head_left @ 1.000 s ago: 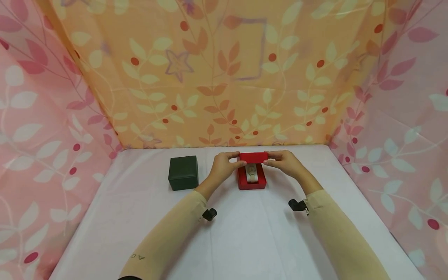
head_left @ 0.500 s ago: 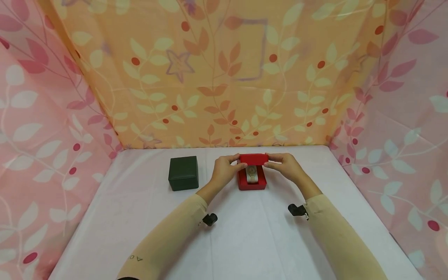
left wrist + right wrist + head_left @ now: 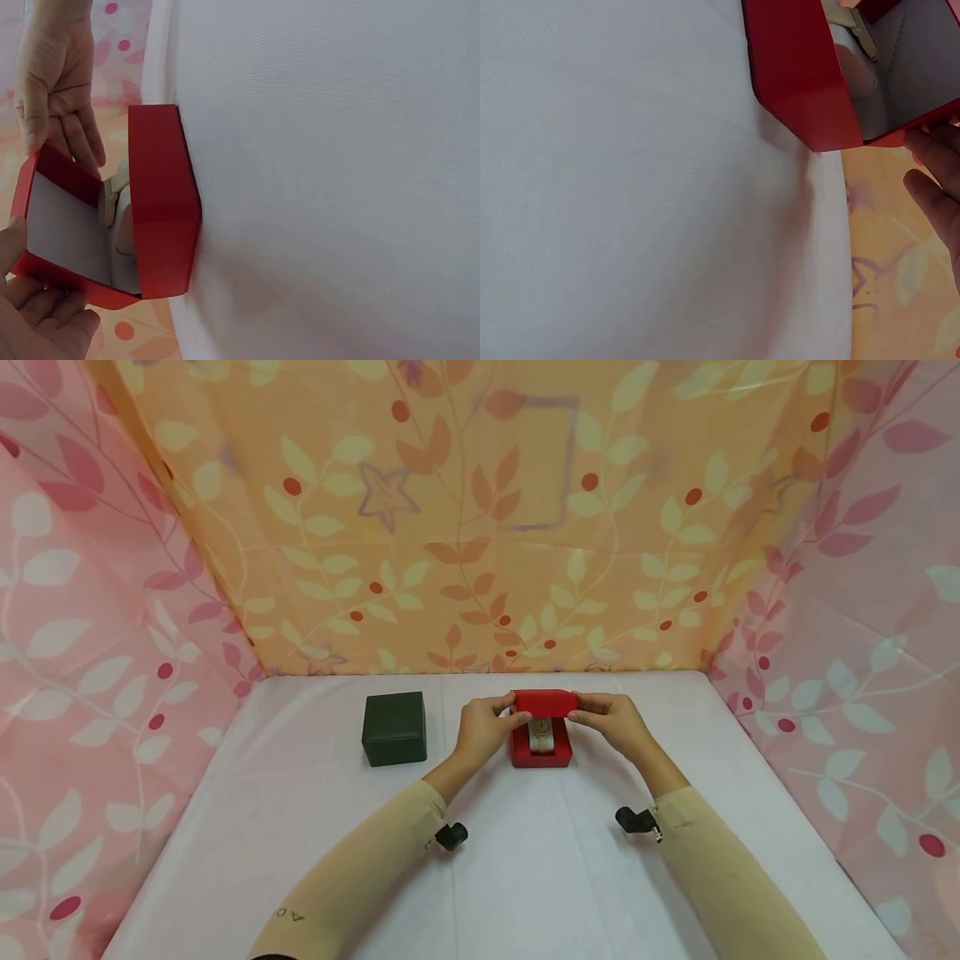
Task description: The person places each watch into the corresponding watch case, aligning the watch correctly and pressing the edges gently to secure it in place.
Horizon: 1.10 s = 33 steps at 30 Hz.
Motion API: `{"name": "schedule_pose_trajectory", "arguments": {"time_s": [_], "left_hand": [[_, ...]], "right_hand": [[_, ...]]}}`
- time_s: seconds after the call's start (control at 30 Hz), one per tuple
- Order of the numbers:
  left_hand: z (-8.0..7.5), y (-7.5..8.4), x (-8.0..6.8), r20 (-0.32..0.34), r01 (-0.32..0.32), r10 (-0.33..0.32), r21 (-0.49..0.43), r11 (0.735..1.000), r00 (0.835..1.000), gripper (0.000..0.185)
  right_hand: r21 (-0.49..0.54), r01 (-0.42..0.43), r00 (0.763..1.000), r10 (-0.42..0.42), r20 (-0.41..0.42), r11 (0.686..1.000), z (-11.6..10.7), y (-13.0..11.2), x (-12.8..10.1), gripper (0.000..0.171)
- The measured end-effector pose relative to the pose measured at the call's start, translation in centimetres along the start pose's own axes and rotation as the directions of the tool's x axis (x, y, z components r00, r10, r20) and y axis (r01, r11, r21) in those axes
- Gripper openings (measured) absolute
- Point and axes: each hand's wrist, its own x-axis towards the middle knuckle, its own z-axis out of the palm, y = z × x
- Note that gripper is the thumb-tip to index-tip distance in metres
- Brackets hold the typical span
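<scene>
A small red watch box (image 3: pixel 542 761) sits on the white cloth with its hinged lid (image 3: pixel 546 703) partly raised and tilted forward over the base. Inside lies a wristwatch (image 3: pixel 541 737) with a pale strap, its upper part hidden by the lid in the head view. My left hand (image 3: pixel 480 728) pinches the lid's left corner between thumb and fingers. At the opposite corner, my right hand (image 3: pixel 618 724) grips the lid the same way. The left wrist view looks in from the side, past the red base (image 3: pixel 161 202), at the lid's pale lining (image 3: pixel 64 229).
To the left of the red box stands a closed dark green box (image 3: pixel 393 729). White cloth (image 3: pixel 517 877) covers the table. A yellow leaf-patterned curtain (image 3: pixel 450 527) hangs right behind it, with pink patterned curtains on both sides.
The red lid has tipped a little farther forward and down over the watch, both hands moving slightly down with it. The green box stays in place.
</scene>
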Motion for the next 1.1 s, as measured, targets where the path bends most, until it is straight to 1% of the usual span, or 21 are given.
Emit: {"name": "schedule_pose_trajectory", "arguments": {"time_s": [0.13, 0.23, 0.43, 0.57, 0.7, 0.8, 0.97, 1.1], "left_hand": [[0.1, -0.2, -0.3, 0.0, -0.01, 0.01, -0.019, 1.0, 1.0, 0.056], [0.2, -0.2, -0.4, -0.004, -0.014, 0.014, -0.041, 0.999, 1.0, 0.056], [0.5, -0.5, -0.8, -0.008, 0.001, -0.002, -0.04, 0.999, 1.0, 0.056], [0.6, -0.6, -1.0, -0.016, -0.002, 0.001, -0.048, 0.999, 1.0, 0.056], [0.7, -0.6, -1.0, -0.028, -0.005, 0.003, -0.049, 0.999, 1.0, 0.056], [0.7, -0.6, -1.1, -0.034, -0.005, 0.003, -0.052, 0.999, 0.999, 0.056], [0.9, -0.8, -1.1, -0.049, -0.021, 0.018, -0.057, 0.998, 0.999, 0.056], [1.0, -0.8, -1.1, -0.056, -0.032, 0.028, -0.064, 0.997, 0.998, 0.056]], "right_hand": [[0.027, 0.0, 1.0, 0.0, -0.008, 1.0, 0.2, 0.0, -0.3, 0.062], [0.017, 0.006, 1.0, -0.006, -0.012, 1.0, 0.4, 0.1, -0.5, 0.062], [0.004, 0.006, 1.0, -0.006, -0.022, 1.0, 0.7, 0.4, -0.9, 0.062], [0.009, 0.018, 1.0, -0.018, -0.02, 1.0, 0.8, 0.5, -1.1, 0.061], [-0.001, 0.026, 1.0, -0.026, -0.009, 1.0, 0.9, -1.6, -2.1, 0.056], [-0.007, 0.013, 1.0, -0.013, -0.009, 1.0, 1.0, -2.2, -2.3, 0.055], [0.005, 0.018, 1.0, -0.018, -0.024, 1.0, 1.1, 0.3, -1.3, 0.057], [0.026, 0.034, 0.999, -0.034, -0.032, 0.999, 1.2, 0.9, -1.3, 0.059]]}}
